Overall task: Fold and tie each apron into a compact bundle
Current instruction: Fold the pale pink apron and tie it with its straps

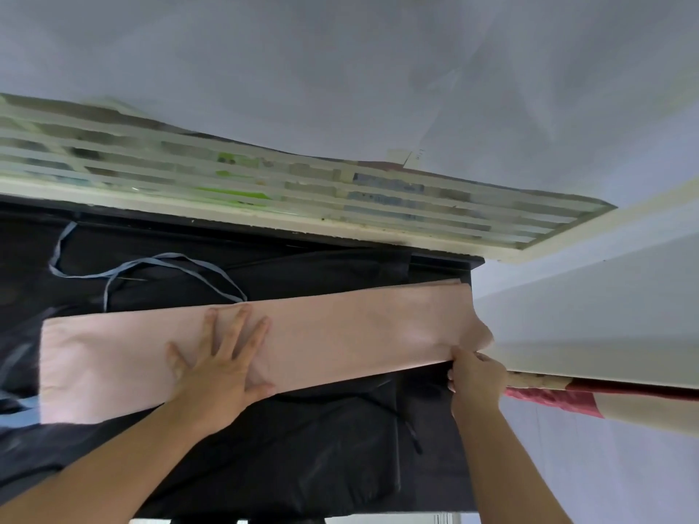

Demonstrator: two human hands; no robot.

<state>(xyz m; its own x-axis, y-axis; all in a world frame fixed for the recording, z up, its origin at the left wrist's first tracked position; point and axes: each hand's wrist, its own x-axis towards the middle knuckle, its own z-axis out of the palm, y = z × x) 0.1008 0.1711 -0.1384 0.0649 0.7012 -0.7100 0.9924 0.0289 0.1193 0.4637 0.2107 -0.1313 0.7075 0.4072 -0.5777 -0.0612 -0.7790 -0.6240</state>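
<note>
Item: pink apron (340, 334), folded strip across dark cloth (302, 467); my left hand (223, 368) lies flat at centre pinning it, right hand (472, 376) pinches its 3 o'clock end, I judge for folding inward.

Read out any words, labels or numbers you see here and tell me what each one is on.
None can be read.
Shelf items behind the dark surface: coloured packaging, print too blurred.
Pale tag at the wall: faint marks, too small.
Pink apron under the left hand and right hand: no print shows.
</note>
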